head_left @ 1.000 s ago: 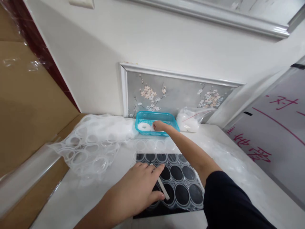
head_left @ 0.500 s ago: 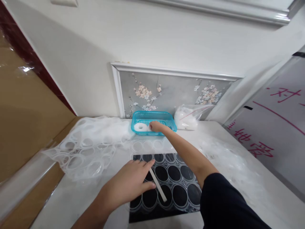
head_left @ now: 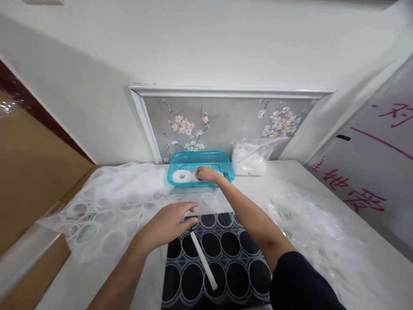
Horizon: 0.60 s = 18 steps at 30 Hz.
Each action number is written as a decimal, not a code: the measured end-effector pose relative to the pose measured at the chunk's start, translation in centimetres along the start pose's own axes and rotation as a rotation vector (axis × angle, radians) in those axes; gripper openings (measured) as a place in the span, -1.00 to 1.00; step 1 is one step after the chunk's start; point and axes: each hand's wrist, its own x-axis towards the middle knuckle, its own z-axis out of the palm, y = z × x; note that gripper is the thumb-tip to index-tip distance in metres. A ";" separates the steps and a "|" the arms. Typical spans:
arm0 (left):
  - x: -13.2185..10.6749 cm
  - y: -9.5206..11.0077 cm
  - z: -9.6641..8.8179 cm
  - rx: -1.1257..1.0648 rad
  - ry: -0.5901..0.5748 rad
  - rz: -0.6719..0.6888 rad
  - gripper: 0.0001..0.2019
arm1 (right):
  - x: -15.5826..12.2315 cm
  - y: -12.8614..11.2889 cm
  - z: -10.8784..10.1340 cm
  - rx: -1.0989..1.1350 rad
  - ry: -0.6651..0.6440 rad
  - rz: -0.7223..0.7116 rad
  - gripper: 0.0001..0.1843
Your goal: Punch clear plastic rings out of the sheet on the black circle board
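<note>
My right hand (head_left: 206,174) reaches into a turquoise plastic basket (head_left: 172,180), fingers closed downward. Whatever they hold is hidden. Just left of these fingers lies a white ring-shaped roll (head_left: 177,176); more white material is partly covered by the hand. My left hand (head_left: 169,224) hovers with thumb and fingers apart, holding nothing. Below its thumb, a narrow white strip (head_left: 204,261) lies slanted on a black board (head_left: 180,301). A clear plastic sheet patterned with round outlines (head_left: 211,244) covers the board.
Crumpled clear sheeting with round cutouts (head_left: 109,215) spreads to the left. More loose clear film (head_left: 316,232) lies on the right of the white table (head_left: 254,183). A zip bag of white material (head_left: 250,159) leans by the wall. A marked whiteboard (head_left: 387,142) stands at right.
My left hand has lifted off the white strip and moved up and left. My right hand stays in the basket, its fingers shifted slightly. The camera view has shifted too.
</note>
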 end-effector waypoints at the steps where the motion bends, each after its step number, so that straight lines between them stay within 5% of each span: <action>1: 0.9 -0.3 0.0 -0.020 -0.007 -0.010 -0.64 | 0.0 0.1 0.0 0.021 0.000 0.003 -0.67; 9: 9.6 -3.9 -2.5 0.046 0.182 -0.299 -0.60 | 0.0 0.0 1.1 0.126 0.126 0.055 -0.71; 18: 12.1 -5.0 -1.2 0.022 0.188 -0.300 -0.62 | -0.2 0.9 1.2 0.266 0.188 0.052 -0.89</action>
